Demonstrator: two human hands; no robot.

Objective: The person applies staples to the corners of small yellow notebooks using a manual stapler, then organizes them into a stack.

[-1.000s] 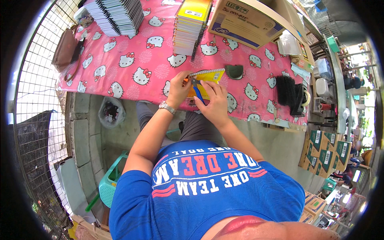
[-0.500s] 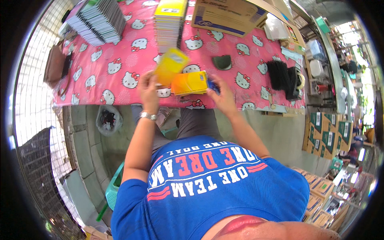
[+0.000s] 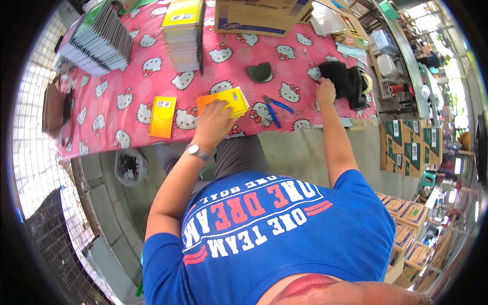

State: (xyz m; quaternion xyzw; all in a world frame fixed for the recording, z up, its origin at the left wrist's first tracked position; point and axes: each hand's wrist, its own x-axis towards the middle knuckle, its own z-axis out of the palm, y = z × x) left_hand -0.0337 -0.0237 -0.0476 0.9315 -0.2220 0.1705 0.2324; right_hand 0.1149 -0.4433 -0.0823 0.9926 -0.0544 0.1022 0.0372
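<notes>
My left hand (image 3: 214,119) is on a small pile of yellow-orange spiral notebooks (image 3: 238,101) at the table's near edge, its fingers closed over the top one. To its left, a single yellow spiral notebook (image 3: 162,117) lies flat. Blue-handled cutting pliers (image 3: 277,107) rest on the cloth right of the pile, jaws toward the far side. Farther right, my right hand (image 3: 326,93) reaches the near edge of a bundle of thin black strands (image 3: 335,77), possibly binding coils. Its fingertips are pressed together there; whatever they pinch is too small to make out.
Tall stacks of spiral notebooks, one yellow-topped (image 3: 182,35) and one green-topped (image 3: 96,40), stand at the back left. A cardboard box (image 3: 259,18) is behind, with a dark green curved piece (image 3: 260,72) before it. A brown bag (image 3: 53,109) sits at the left edge.
The yellow notebook that my left hand held now lies on the left, and that hand has moved to the pile. My right hand has left the pliers and moved right to the black bundle.
</notes>
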